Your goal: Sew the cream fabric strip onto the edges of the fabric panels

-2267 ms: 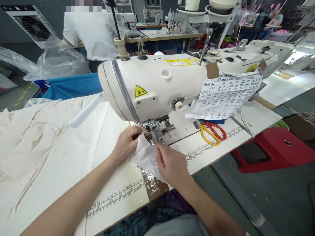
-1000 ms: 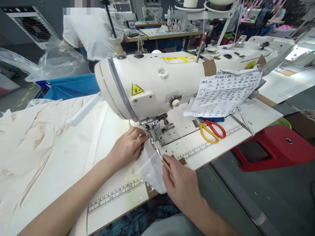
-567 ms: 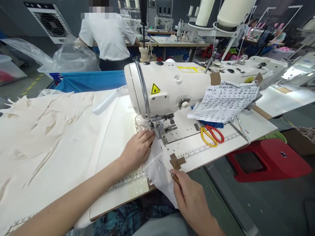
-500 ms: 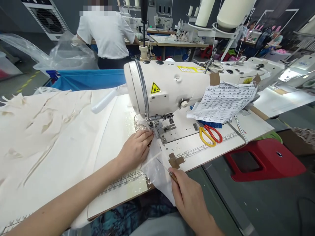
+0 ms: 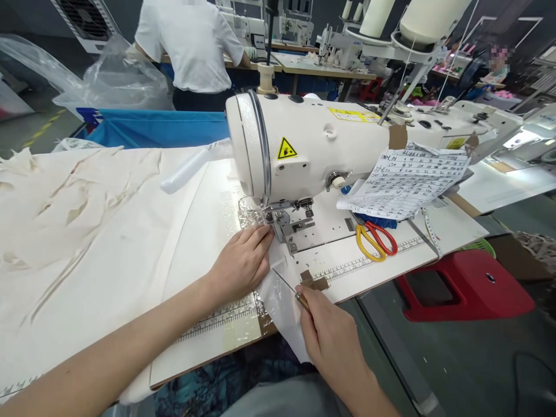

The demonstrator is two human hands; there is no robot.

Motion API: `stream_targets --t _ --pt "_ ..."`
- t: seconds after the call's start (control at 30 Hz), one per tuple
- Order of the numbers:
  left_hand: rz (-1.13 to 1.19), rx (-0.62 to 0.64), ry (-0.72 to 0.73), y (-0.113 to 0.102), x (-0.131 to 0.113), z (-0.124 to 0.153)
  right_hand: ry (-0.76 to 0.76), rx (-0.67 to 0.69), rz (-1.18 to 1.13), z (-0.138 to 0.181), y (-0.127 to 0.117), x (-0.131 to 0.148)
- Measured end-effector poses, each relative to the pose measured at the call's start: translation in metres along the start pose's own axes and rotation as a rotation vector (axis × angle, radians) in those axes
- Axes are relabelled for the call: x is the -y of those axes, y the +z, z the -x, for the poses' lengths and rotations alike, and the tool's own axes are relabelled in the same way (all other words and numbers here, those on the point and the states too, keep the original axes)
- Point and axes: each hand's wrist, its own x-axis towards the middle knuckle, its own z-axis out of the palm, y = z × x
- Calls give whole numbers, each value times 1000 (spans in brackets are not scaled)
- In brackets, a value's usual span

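Right hand [image 5: 330,341] has drawn back from presser foot [image 5: 278,219] to the table [image 5: 208,341] edge | left hand [image 5: 243,263]: fingers together, flat on clear plastic piece [image 5: 282,301] just beside the foot | piece trails over the table edge | right fingers pinch thin brown-handled tool [image 5: 289,288] against it | scissors [image 5: 376,243] lie apart, further right

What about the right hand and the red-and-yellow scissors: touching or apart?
Apart. The head view shows bare tabletop between the right hand, which grips a thin tool, and the red-and-yellow scissors.
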Motion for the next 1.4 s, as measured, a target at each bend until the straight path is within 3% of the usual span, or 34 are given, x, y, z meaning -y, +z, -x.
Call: stream_targets --t 0.73,1.2,1.4 --pt "-49 -22 44 1 -20 11 -9 26 -41 -25 8 3" --pt "-49 7 52 -1 -1 4 -36 13 -13 -46 16 2" --pt "-39 4 -53 -4 5 -3 -43 -8 -12 -56 22 0"
